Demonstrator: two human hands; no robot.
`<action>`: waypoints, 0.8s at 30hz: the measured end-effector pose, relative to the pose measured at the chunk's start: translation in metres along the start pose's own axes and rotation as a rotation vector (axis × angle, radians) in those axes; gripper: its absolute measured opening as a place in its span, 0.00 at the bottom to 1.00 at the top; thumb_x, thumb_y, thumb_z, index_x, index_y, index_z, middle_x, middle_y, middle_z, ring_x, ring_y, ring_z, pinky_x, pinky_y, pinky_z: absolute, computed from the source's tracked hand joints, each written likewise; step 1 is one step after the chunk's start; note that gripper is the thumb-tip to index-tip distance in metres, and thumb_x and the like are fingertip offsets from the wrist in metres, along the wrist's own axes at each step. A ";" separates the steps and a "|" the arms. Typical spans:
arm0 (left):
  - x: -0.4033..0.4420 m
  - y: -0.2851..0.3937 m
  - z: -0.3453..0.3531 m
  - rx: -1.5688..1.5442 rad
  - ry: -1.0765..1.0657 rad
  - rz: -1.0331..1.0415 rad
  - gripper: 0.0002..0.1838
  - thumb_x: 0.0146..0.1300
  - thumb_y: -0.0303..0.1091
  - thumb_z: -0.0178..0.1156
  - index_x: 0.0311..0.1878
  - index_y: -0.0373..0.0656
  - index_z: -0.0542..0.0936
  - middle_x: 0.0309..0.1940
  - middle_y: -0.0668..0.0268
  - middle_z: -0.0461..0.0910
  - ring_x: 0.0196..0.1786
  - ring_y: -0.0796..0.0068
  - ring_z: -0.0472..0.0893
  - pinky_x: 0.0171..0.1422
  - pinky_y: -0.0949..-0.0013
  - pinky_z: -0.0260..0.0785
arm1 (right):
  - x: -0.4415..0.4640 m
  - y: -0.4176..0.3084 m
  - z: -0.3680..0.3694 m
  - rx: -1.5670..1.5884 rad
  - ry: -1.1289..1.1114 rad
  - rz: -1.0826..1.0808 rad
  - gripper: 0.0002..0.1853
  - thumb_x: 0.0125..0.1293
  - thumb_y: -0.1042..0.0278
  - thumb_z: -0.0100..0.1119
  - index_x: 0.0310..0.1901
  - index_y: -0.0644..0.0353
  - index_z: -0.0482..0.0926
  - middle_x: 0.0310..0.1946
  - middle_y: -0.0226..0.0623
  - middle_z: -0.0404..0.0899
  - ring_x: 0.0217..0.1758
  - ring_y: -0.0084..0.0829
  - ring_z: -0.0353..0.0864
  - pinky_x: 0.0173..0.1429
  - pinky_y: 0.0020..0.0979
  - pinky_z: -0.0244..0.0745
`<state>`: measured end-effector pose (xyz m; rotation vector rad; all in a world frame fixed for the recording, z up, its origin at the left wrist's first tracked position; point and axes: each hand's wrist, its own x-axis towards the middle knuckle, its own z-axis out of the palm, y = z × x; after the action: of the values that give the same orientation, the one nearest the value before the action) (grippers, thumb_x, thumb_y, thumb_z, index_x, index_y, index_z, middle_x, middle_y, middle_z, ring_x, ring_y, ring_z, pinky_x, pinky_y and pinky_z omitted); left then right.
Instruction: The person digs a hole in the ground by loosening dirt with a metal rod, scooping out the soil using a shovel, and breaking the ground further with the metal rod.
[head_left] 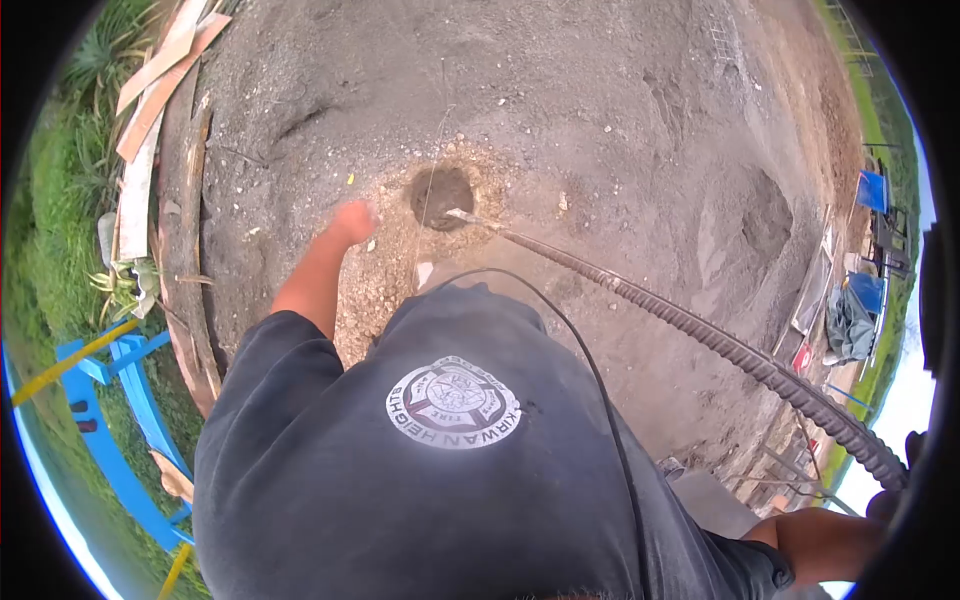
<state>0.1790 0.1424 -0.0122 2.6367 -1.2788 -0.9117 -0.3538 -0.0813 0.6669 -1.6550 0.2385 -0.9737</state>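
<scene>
My right hand grips the upper end of a long ribbed steel bar at the far right edge of the view. The bar slopes down to the left, and its pale, flattened tip lies over a round hole dug in the ground. Left of the hole is my left hand, low over loose stones and touching nothing that I can see. It is bunched and slightly blurred, with the fingers hidden. A thin string crosses above the hole.
Wooden boards lie along the left edge beside grass. A blue metal frame stands at lower left. Grey soil heaps rise at right, with blue objects and a dark cloth beyond. A black cable hangs over my shirt.
</scene>
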 end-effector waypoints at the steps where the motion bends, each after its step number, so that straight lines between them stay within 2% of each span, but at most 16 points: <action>1: 0.004 0.019 0.005 0.050 -0.082 0.037 0.18 0.67 0.47 0.62 0.47 0.44 0.88 0.48 0.45 0.87 0.56 0.43 0.84 0.63 0.47 0.75 | -0.014 -0.035 -0.016 -0.047 0.036 0.011 0.05 0.75 0.68 0.51 0.41 0.59 0.70 0.26 0.31 0.67 0.27 0.28 0.71 0.42 0.38 0.70; 2: 0.007 0.041 0.010 0.105 -0.163 0.078 0.18 0.67 0.47 0.62 0.48 0.43 0.88 0.49 0.45 0.87 0.56 0.43 0.84 0.63 0.47 0.75 | -0.029 -0.070 -0.030 -0.094 0.083 0.020 0.05 0.75 0.68 0.51 0.41 0.59 0.71 0.26 0.31 0.68 0.27 0.27 0.71 0.42 0.37 0.71; 4: 0.027 0.046 0.069 0.207 -0.217 0.150 0.21 0.67 0.48 0.61 0.48 0.38 0.87 0.51 0.43 0.86 0.57 0.42 0.84 0.64 0.48 0.75 | -0.065 -0.140 -0.052 -0.193 0.208 0.032 0.07 0.77 0.66 0.50 0.41 0.59 0.71 0.26 0.30 0.68 0.26 0.27 0.71 0.41 0.36 0.71; 5: 0.028 0.058 0.083 0.224 -0.306 0.151 0.24 0.64 0.48 0.63 0.48 0.33 0.87 0.51 0.40 0.85 0.57 0.41 0.84 0.64 0.49 0.76 | -0.087 -0.179 -0.056 -0.249 0.277 0.034 0.07 0.77 0.66 0.50 0.41 0.59 0.71 0.26 0.30 0.69 0.26 0.27 0.71 0.40 0.35 0.71; 7: 0.016 0.111 0.083 0.344 -0.380 0.341 0.25 0.60 0.49 0.68 0.46 0.33 0.88 0.47 0.41 0.87 0.54 0.41 0.85 0.61 0.49 0.77 | -0.137 -0.239 -0.060 -0.354 0.416 0.033 0.09 0.79 0.65 0.49 0.41 0.60 0.72 0.26 0.30 0.69 0.26 0.27 0.71 0.39 0.34 0.72; 9: 0.028 0.149 0.104 0.351 -0.539 0.280 0.22 0.61 0.48 0.67 0.43 0.34 0.88 0.47 0.42 0.87 0.53 0.42 0.85 0.60 0.50 0.77 | -0.198 -0.273 -0.062 -0.435 0.560 0.040 0.10 0.80 0.64 0.49 0.41 0.60 0.72 0.26 0.29 0.70 0.25 0.26 0.72 0.38 0.33 0.72; 10: 0.037 0.163 0.119 0.410 -0.458 0.452 0.20 0.63 0.47 0.65 0.42 0.37 0.89 0.47 0.43 0.86 0.54 0.42 0.85 0.60 0.50 0.77 | -0.230 -0.274 -0.066 -0.466 0.638 0.033 0.11 0.81 0.63 0.49 0.41 0.60 0.73 0.26 0.29 0.70 0.25 0.26 0.72 0.37 0.32 0.73; 11: 0.040 0.189 0.125 0.395 -0.460 0.487 0.20 0.63 0.48 0.65 0.43 0.38 0.89 0.47 0.43 0.86 0.54 0.41 0.84 0.61 0.49 0.77 | -0.261 -0.258 -0.067 -0.453 0.646 -0.015 0.11 0.81 0.62 0.49 0.41 0.60 0.72 0.27 0.31 0.69 0.26 0.28 0.71 0.41 0.37 0.74; 13: 0.048 0.239 0.128 0.398 -0.478 0.528 0.20 0.64 0.48 0.64 0.44 0.38 0.89 0.48 0.44 0.86 0.55 0.40 0.83 0.62 0.48 0.76 | -0.346 -0.229 -0.064 -0.795 0.959 -0.003 0.12 0.80 0.68 0.49 0.34 0.56 0.65 0.27 0.29 0.65 0.25 0.23 0.64 0.41 0.30 0.65; 16: 0.055 0.323 0.129 0.466 -0.480 0.582 0.20 0.64 0.48 0.64 0.45 0.39 0.89 0.48 0.44 0.86 0.56 0.40 0.83 0.63 0.48 0.75 | -0.429 -0.212 -0.070 -0.778 1.367 -0.025 0.17 0.83 0.67 0.49 0.31 0.54 0.62 0.26 0.26 0.59 0.27 0.20 0.60 0.41 0.28 0.62; 19: 0.068 0.389 0.131 0.635 -0.459 0.680 0.20 0.65 0.47 0.64 0.47 0.40 0.89 0.48 0.45 0.87 0.56 0.40 0.83 0.64 0.48 0.75 | -0.554 -0.241 -0.081 -0.805 1.623 -0.136 0.15 0.83 0.67 0.50 0.32 0.55 0.64 0.28 0.26 0.60 0.29 0.21 0.62 0.41 0.30 0.64; 21: 0.118 0.414 0.159 0.735 -0.455 0.713 0.19 0.66 0.47 0.63 0.48 0.41 0.89 0.48 0.46 0.87 0.57 0.42 0.84 0.64 0.48 0.75 | -0.617 -0.259 -0.080 -0.835 1.696 -0.165 0.13 0.83 0.69 0.49 0.34 0.55 0.65 0.29 0.27 0.61 0.29 0.21 0.63 0.41 0.30 0.65; 23: 0.146 0.438 0.171 0.788 -0.344 0.920 0.19 0.66 0.47 0.64 0.48 0.42 0.89 0.48 0.46 0.87 0.56 0.43 0.85 0.63 0.49 0.76 | -0.639 -0.258 -0.078 -0.897 1.744 -0.203 0.12 0.82 0.70 0.50 0.36 0.56 0.66 0.30 0.27 0.62 0.29 0.21 0.64 0.41 0.30 0.65; 24: 0.130 0.479 0.156 0.809 -0.429 0.848 0.19 0.66 0.48 0.64 0.49 0.43 0.89 0.48 0.45 0.87 0.57 0.44 0.85 0.63 0.49 0.76 | -0.643 -0.255 -0.080 -0.920 1.746 -0.223 0.10 0.82 0.71 0.50 0.37 0.57 0.67 0.30 0.27 0.62 0.29 0.21 0.64 0.41 0.30 0.65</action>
<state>-0.1752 -0.2360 -0.0544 1.8469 -3.0365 -0.9178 -0.9019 0.3411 0.5923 -1.0218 1.8781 -2.5088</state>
